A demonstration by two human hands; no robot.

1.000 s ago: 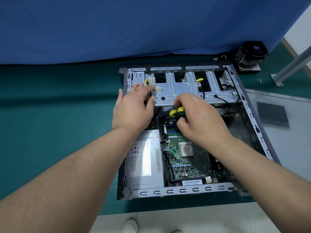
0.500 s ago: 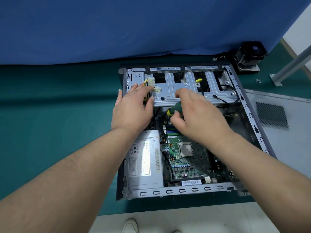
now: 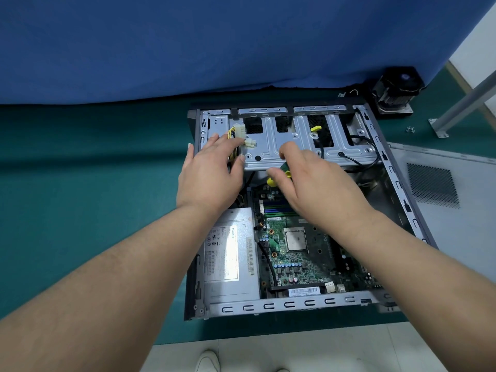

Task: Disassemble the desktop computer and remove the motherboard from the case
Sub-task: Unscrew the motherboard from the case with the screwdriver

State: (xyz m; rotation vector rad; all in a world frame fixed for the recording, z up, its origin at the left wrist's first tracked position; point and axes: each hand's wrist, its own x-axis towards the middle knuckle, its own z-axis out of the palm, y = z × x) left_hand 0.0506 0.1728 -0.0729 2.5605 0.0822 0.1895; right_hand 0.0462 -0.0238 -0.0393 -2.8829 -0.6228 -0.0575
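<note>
An open computer case [image 3: 295, 304] lies on its side on a green mat. Inside it sits the green motherboard [image 3: 298, 261] with a bare processor [image 3: 295, 238]. A grey power supply [image 3: 228, 259] fills the near left corner. My right hand [image 3: 316, 189] grips a screwdriver with a green and yellow handle [image 3: 281, 173] over the board's far edge, just below the metal drive cage [image 3: 290, 146]. The screwdriver's tip is hidden. My left hand [image 3: 212, 173] rests flat on the cage's left end, fingers spread over a bundle of yellow power cables [image 3: 234, 135].
The removed side panel [image 3: 442, 200] lies to the right of the case. A black cooler fan [image 3: 397, 89] stands at the back right beside a metal leg [image 3: 456, 108]. Small screws [image 3: 410, 129] lie near it. A blue curtain hangs behind. White floor and a shoe show below.
My right hand has turned the screwdriver handle between its fingers and shifted slightly up toward the drive cage. My left hand has stayed on the cage.
</note>
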